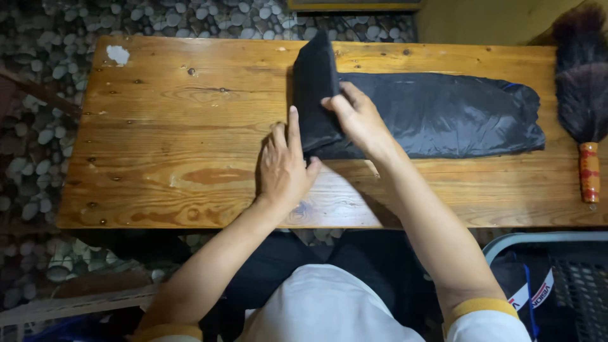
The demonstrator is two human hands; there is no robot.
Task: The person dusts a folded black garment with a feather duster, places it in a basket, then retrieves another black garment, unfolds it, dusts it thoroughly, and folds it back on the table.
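Head view, looking down on a wooden table (pixel 158 126) set over a pebble floor (pixel 38 126). A black garment (pixel 443 114) of thin, slightly shiny cloth lies lengthwise across the right half of the table, already narrowed into a long strip; its left end is turned up and over into a folded flap (pixel 315 88) that stands partly raised. Right hand (pixel 358 117) rests on top of the fold, fingers curled over the flap's edge and pressing it down, so closed on the cloth rather than flat. Left hand (pixel 285 168) lies just beside the fold's lower left corner, fingers mostly extended and spread, index tip touching the cloth edge, holding nothing. A feather duster (pixel 579 82) with a red-banded handle lies at the far right of the table, near the garment's other end but apart from it. A basket (pixel 557 266) sits below the table's right corner. Risks, as judged: the cloth looks slippery, so the flap could slide or spring open if the right hand's pressure eases before the left hand pins the corner. The fold looks skewed to the strip, which could leave uneven edges. Air caught in the puffed right end could bulk the bundle.
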